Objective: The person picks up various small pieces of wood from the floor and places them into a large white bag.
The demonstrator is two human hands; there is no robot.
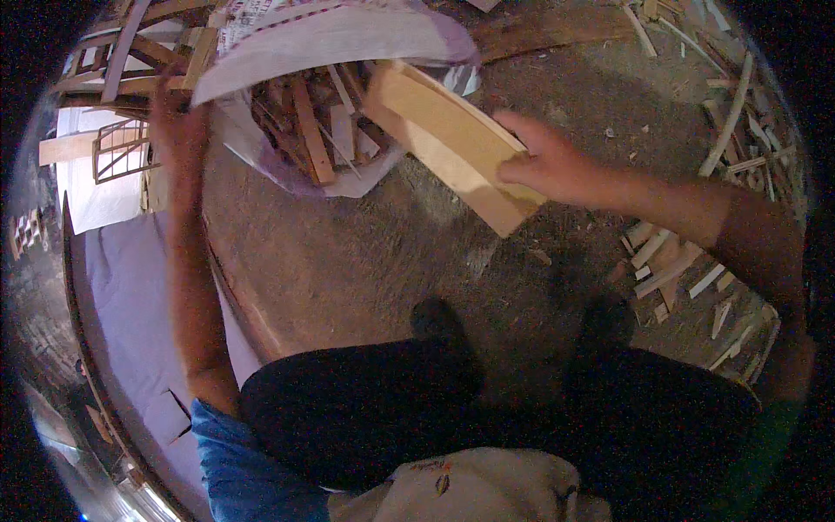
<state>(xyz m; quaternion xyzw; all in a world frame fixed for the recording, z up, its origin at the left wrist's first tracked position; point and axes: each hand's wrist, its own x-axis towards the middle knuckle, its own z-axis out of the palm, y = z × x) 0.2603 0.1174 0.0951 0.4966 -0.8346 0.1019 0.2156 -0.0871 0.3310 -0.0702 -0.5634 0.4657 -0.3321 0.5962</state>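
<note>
A pale wooden board (450,150), perhaps with a second thin piece along its edge, is gripped near its lower end by my right hand (545,156). Its far end reaches over the mouth of a white woven sack (339,36). Inside the sack lie several wood offcuts (312,130), brown and pale. My left hand (182,111) is raised at the sack's left side, close to its rim. Blur and shadow hide its fingers, so whether it grips the rim cannot be told.
Wood scraps (672,267) lie on the floor at the right, with more wooden strips (737,130) at the upper right. At the left are a light cloth-like sheet (130,274), a small wooden frame (122,150) and stacked wooden pieces (156,49).
</note>
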